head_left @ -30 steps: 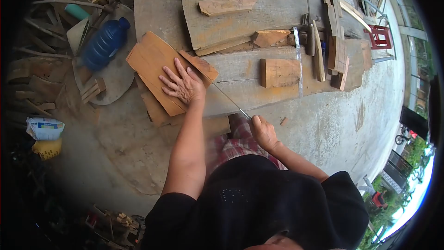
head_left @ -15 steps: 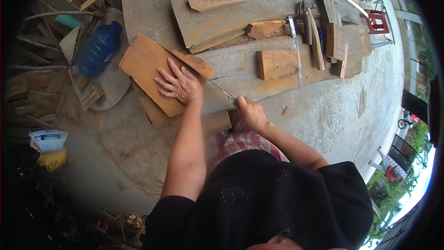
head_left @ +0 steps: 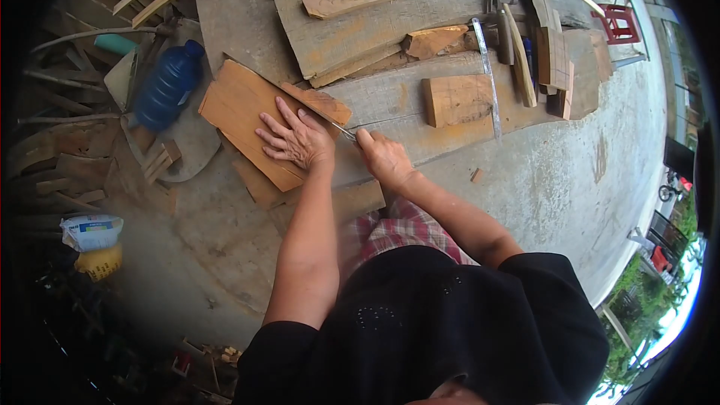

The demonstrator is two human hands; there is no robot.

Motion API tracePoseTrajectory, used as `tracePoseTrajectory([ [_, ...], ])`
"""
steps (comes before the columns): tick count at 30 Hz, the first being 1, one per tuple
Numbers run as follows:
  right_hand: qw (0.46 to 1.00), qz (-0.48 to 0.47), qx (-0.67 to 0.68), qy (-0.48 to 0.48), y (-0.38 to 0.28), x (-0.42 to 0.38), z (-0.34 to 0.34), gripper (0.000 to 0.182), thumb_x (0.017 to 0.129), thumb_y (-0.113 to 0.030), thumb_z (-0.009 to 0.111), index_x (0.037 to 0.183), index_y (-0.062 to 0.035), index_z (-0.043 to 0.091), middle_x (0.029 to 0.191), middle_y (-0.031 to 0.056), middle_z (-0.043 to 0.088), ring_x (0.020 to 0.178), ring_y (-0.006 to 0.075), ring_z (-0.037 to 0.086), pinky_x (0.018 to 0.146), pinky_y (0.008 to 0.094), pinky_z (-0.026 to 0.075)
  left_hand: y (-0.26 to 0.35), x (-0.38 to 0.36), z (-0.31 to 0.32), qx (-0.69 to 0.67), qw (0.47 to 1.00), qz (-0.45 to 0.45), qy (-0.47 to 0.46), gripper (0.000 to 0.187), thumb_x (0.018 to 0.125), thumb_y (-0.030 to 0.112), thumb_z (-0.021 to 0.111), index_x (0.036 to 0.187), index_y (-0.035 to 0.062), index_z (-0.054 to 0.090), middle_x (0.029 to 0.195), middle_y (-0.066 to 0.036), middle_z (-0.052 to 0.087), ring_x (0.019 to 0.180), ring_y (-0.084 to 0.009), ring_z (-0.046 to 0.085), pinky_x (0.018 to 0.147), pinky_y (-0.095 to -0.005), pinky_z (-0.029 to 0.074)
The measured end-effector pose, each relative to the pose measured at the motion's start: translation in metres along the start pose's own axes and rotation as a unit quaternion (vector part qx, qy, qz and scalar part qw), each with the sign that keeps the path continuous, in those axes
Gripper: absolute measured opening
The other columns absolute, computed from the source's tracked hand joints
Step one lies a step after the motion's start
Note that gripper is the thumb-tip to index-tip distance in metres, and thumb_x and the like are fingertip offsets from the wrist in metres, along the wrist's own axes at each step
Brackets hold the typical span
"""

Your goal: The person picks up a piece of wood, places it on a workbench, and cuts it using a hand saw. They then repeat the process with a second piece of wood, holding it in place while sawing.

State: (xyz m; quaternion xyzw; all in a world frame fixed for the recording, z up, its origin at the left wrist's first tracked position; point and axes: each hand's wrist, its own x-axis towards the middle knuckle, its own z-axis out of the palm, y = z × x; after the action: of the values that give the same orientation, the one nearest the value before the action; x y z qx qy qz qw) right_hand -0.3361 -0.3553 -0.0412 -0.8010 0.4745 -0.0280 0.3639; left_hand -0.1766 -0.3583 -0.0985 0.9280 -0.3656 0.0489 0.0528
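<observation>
My left hand point(head_left: 298, 141) lies flat with spread fingers on a wide reddish-brown board point(head_left: 238, 101), pressing near its right side. Along that side runs a narrow strip of the same wood point(head_left: 326, 103), with a cut line between it and the rest of the board. In that cut sits the thin metal blade of a handsaw point(head_left: 343, 131), mostly hidden by the wood. Closed around the saw's handle, my right hand point(head_left: 386, 160) is close to the board's edge; the fingers cover the handle. The board rests across a thick grey plank point(head_left: 390, 109).
Right of the board are a wood block point(head_left: 459, 101), a metal ruler point(head_left: 486, 79), a hammer point(head_left: 505, 41) and stacked wood pieces point(head_left: 553, 56). A blue water bottle point(head_left: 166, 90) stands to the left, near scrap wood. A red stool point(head_left: 619, 24) is at the far right.
My right hand has moved up and left toward the board, and less of the saw blade shows outside the wood. My left hand keeps its place on the board.
</observation>
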Motion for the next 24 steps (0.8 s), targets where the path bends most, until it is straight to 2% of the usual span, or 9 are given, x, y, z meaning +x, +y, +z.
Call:
tracePoseTrajectory([
  [3,0.999,0.026,0.006,-0.018,-0.006,0.003,-0.005,0.010,0.091,-0.010,0.047,0.100,-0.0074,0.043,0.094,0.0208,0.058,0.084,0.0396,0.062,0.069,0.0481,0.051,0.000,0.001,-0.003,-0.008,1.000,-0.001,-0.003,0.053,0.100,0.042,0.036,0.151,0.0296,0.028,0.157,-0.016,0.017,0.142,-0.0445,0.014,0.109,-0.0613,0.012],
  [8,0.998,0.061,-0.020,-0.013,0.044,-0.130,-0.016,0.015,0.089,-0.010,0.055,0.099,-0.0073,0.044,0.086,0.0169,0.058,0.081,0.0393,0.063,0.066,0.0487,0.050,-0.001,0.000,-0.001,-0.004,1.000,-0.002,-0.009,0.053,0.100,0.042,0.036,0.151,0.0300,0.027,0.157,-0.016,0.017,0.142,-0.0439,0.013,0.109,-0.0613,0.013],
  [11,0.999,0.046,-0.004,-0.014,0.023,-0.086,-0.017,0.012,0.091,-0.010,0.053,0.098,-0.0074,0.044,0.086,0.0179,0.058,0.082,0.0395,0.062,0.066,0.0480,0.051,-0.001,0.001,0.000,-0.004,1.000,0.001,-0.002,0.053,0.100,0.041,0.037,0.150,0.0301,0.028,0.156,-0.015,0.018,0.142,-0.0436,0.014,0.108,-0.0614,0.014],
  [14,1.000,0.005,-0.015,0.023,-0.010,0.013,0.004,0.010,0.092,-0.011,0.050,0.099,-0.0073,0.043,0.088,0.0196,0.059,0.083,0.0393,0.063,0.068,0.0473,0.051,0.000,-0.001,-0.001,0.004,1.000,-0.007,-0.002,0.052,0.099,0.041,0.038,0.150,0.0305,0.029,0.156,-0.014,0.019,0.142,-0.0429,0.014,0.109,-0.0605,0.013],
  [16,0.999,-0.003,-0.015,0.032,-0.015,0.023,0.010,0.010,0.093,-0.011,0.050,0.099,-0.0071,0.043,0.089,0.0200,0.059,0.084,0.0392,0.063,0.069,0.0473,0.051,0.003,0.002,-0.008,-0.005,1.000,-0.014,-0.015,0.051,0.100,0.041,0.035,0.150,0.0303,0.029,0.158,-0.013,0.017,0.143,-0.0418,0.013,0.110,-0.0596,0.012],
  [17,1.000,0.006,-0.006,0.029,-0.009,0.004,0.006,0.011,0.092,-0.011,0.050,0.099,-0.0070,0.043,0.089,0.0190,0.059,0.084,0.0390,0.062,0.070,0.0476,0.051,0.002,0.002,-0.012,-0.019,0.999,-0.023,-0.041,0.050,0.101,0.041,0.031,0.150,0.0300,0.029,0.159,-0.012,0.014,0.144,-0.0406,0.011,0.111,-0.0587,0.011],
  [21,0.999,0.027,-0.011,0.022,0.055,-0.122,-0.001,0.016,0.086,-0.009,0.056,0.097,-0.0062,0.044,0.088,0.0154,0.055,0.083,0.0391,0.060,0.070,0.0480,0.050,0.002,0.000,-0.008,-0.024,0.999,-0.024,-0.027,0.049,0.101,0.040,0.031,0.149,0.0308,0.029,0.158,-0.012,0.018,0.145,-0.0393,0.011,0.111,-0.0579,0.012],
  [24,0.998,0.061,-0.030,0.011,0.093,-0.219,-0.022,0.015,0.086,-0.009,0.059,0.092,-0.0042,0.047,0.086,0.0171,0.056,0.080,0.0398,0.059,0.067,0.0479,0.048,-0.002,0.001,-0.001,-0.029,0.999,-0.021,-0.009,0.049,0.100,0.040,0.035,0.149,0.0330,0.030,0.156,-0.012,0.021,0.143,-0.0408,0.013,0.109,-0.0584,0.012],
])
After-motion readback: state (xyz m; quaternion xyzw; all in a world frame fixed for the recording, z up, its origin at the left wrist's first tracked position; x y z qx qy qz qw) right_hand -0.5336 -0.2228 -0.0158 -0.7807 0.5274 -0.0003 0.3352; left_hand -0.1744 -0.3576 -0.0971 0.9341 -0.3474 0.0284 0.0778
